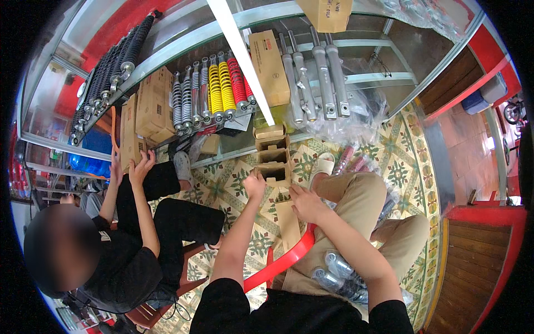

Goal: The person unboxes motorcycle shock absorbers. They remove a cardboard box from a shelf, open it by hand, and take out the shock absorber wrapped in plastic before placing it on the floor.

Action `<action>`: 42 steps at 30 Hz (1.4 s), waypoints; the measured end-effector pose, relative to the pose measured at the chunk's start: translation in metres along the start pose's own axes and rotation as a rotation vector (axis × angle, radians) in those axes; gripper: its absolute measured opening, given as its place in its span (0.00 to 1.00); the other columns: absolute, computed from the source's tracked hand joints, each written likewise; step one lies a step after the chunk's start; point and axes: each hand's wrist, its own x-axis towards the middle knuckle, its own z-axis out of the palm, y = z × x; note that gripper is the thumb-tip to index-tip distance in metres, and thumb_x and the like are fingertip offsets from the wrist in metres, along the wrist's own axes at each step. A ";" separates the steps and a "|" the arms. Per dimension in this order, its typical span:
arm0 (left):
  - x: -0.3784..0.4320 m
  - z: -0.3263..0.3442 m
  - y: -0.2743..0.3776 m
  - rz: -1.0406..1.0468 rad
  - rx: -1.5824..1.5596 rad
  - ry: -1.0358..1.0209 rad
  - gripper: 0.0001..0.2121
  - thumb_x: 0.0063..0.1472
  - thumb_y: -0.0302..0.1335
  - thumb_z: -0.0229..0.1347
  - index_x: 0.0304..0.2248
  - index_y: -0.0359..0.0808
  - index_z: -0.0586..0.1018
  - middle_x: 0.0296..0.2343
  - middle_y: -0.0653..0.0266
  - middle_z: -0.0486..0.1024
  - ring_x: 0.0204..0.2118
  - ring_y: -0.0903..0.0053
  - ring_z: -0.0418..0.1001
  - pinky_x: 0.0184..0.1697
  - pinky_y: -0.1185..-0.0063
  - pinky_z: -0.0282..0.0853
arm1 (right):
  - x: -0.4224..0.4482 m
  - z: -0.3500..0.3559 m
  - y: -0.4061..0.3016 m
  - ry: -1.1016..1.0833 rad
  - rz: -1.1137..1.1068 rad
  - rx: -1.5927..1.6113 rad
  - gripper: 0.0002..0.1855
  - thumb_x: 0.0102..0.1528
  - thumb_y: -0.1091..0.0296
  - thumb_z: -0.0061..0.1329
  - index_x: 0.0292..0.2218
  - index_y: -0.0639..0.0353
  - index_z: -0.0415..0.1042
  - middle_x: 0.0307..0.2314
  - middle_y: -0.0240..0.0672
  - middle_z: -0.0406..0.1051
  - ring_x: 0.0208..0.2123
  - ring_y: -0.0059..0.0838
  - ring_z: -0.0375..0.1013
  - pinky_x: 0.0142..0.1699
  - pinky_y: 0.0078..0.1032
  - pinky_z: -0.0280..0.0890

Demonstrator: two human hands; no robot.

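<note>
Several open-topped cardboard boxes (277, 182) stand in a row on the floor before me, their dark insides facing up. My left hand (254, 184) is curled at the left edge of the nearest box; whether its fingers grip the cardboard is hidden. At that box's right corner is my right hand (308, 204), fingers loosely extended, nothing seen in it. Below it lies a long flat-sided piece of cardboard (288, 227). A curved red plastic strip (283, 263) passes under my right wrist. Plastic-wrapped shock absorbers (340, 277) rest by my right thigh.
A glass display case holds coil-spring shock absorbers (215, 89), fork legs (325, 79) and closed cardboard boxes (154, 106). At left sits another person (125, 259), both hands raised near a box. More wrapped parts (363, 163) lie on the tiled floor (233, 188).
</note>
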 end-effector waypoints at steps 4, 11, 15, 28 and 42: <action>-0.005 0.007 -0.002 -0.125 -0.208 0.008 0.15 0.63 0.27 0.50 0.45 0.25 0.75 0.18 0.50 0.77 0.19 0.63 0.78 0.28 0.70 0.76 | -0.001 -0.003 -0.001 -0.052 0.008 0.030 0.27 0.51 0.66 0.51 0.51 0.69 0.63 0.50 0.48 0.63 0.49 0.48 0.69 0.51 0.44 0.66; -0.002 0.018 -0.009 -0.142 -0.054 0.030 0.13 0.63 0.32 0.50 0.37 0.30 0.79 0.17 0.52 0.76 0.22 0.57 0.77 0.35 0.63 0.72 | 0.002 -0.011 -0.004 -0.159 0.066 0.086 0.29 0.52 0.66 0.50 0.53 0.70 0.62 0.53 0.49 0.62 0.49 0.51 0.69 0.53 0.42 0.66; -0.007 0.020 -0.001 -0.135 -0.116 0.071 0.12 0.62 0.32 0.50 0.31 0.32 0.80 0.17 0.53 0.76 0.22 0.56 0.76 0.33 0.63 0.71 | 0.002 -0.009 -0.002 -0.121 0.042 0.119 0.26 0.52 0.66 0.50 0.50 0.68 0.63 0.49 0.48 0.64 0.46 0.49 0.71 0.49 0.43 0.68; -0.015 0.007 0.012 -0.227 -0.075 0.059 0.13 0.59 0.36 0.53 0.34 0.34 0.80 0.22 0.52 0.79 0.25 0.57 0.77 0.32 0.64 0.74 | -0.001 0.002 0.009 -0.160 0.024 0.137 0.20 0.53 0.65 0.46 0.46 0.65 0.69 0.42 0.47 0.70 0.42 0.50 0.73 0.45 0.42 0.70; -0.093 0.009 -0.041 0.017 -0.079 0.094 0.33 0.57 0.36 0.57 0.58 0.34 0.59 0.49 0.44 0.62 0.50 0.50 0.65 0.53 0.62 0.63 | 0.005 -0.023 0.008 0.089 0.087 0.222 0.13 0.55 0.72 0.43 0.41 0.62 0.72 0.37 0.49 0.72 0.38 0.49 0.74 0.43 0.41 0.70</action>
